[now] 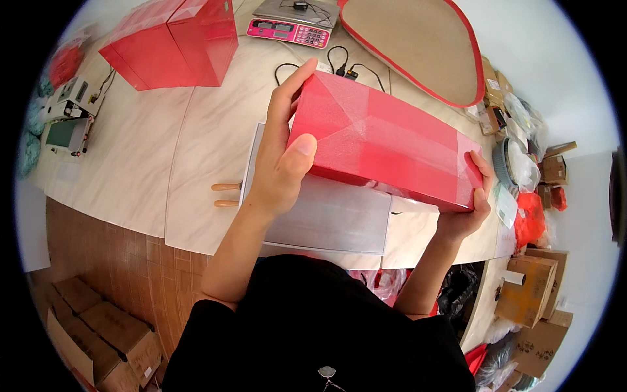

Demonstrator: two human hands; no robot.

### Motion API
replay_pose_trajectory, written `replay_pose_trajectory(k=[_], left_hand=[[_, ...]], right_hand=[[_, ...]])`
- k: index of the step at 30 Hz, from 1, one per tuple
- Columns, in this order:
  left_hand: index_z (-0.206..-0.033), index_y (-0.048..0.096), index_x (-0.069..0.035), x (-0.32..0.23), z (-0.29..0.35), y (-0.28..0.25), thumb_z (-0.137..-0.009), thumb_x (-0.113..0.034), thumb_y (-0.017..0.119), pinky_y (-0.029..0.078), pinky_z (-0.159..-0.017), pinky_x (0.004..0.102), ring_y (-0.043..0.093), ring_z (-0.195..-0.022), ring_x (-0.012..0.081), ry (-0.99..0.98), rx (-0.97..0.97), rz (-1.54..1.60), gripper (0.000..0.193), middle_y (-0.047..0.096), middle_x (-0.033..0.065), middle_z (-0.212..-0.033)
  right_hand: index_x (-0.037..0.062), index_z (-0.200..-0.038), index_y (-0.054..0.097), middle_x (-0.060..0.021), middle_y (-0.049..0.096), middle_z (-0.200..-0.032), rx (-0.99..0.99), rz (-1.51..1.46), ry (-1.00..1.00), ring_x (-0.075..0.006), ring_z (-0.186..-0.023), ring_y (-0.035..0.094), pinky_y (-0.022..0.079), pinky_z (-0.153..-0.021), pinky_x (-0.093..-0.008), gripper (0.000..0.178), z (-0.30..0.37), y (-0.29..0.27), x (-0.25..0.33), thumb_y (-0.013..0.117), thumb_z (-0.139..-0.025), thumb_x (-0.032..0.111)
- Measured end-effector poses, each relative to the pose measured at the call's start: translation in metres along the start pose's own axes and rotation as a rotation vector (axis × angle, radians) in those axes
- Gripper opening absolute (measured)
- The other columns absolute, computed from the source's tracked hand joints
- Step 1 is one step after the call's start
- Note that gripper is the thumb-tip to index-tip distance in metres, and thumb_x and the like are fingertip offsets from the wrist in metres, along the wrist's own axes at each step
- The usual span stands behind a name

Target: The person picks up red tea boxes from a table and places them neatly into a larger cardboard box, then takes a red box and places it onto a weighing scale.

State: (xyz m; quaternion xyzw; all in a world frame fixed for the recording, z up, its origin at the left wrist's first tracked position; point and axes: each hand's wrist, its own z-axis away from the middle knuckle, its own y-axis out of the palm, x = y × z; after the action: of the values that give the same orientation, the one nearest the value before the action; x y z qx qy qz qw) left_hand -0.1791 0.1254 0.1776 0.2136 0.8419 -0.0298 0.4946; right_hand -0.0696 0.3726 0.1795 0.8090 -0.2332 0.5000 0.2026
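A long red box (392,134), glossy as if wrapped in clear film, is held up in front of me, tilted down to the right. My left hand (284,153) grips its left end, thumb on the near side and fingers reaching up along the edge. At the other end, my right hand (473,202) clasps the lower right corner with its fingers on the end face. Beneath the box lies a flat grey metal plate (320,225) on the marble-patterned table (130,166). Two wooden handles (226,204) stick out at the plate's left side.
Several red boxes (173,49) stand together at the back left. Behind my box are a pink-fronted scale (287,32), black cables (339,70) and a red-rimmed tan board (415,42). A small machine (72,117) sits far left. Cardboard boxes (532,287) and bags line the right.
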Motion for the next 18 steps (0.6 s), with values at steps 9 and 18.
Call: replay_pose_trajectory(k=[9,18], left_hand=[[-0.141,0.031,-0.002,0.006,-0.003,-0.002,-0.081,-0.037,0.049,0.027,-0.104,0.0343,0.041,-0.116,0.0205,0.045,0.042,0.043,0.072,0.041,0.0106,-0.131],[-0.141,0.031,-0.003,0.008,-0.002,-0.005,-0.081,-0.036,0.050,0.027,-0.104,0.0334,0.040,-0.116,0.0197,0.054,0.050,0.052,0.072,0.041,0.0102,-0.130]], right_hand=[[-0.0016,-0.118,0.051,-0.0169,0.051,-0.120,-0.090,-0.054,-0.012,-0.0274,-0.116,0.048,0.038,-0.099,-0.0392,0.061,0.004,0.009,0.002,0.043,-0.076,0.043],[-0.0017,-0.117,0.051,-0.0166,0.051,-0.118,-0.097,-0.046,0.001,-0.0271,-0.114,0.048,0.037,-0.099,-0.0385,0.061,0.005,0.010,0.002,0.042,-0.076,0.042]])
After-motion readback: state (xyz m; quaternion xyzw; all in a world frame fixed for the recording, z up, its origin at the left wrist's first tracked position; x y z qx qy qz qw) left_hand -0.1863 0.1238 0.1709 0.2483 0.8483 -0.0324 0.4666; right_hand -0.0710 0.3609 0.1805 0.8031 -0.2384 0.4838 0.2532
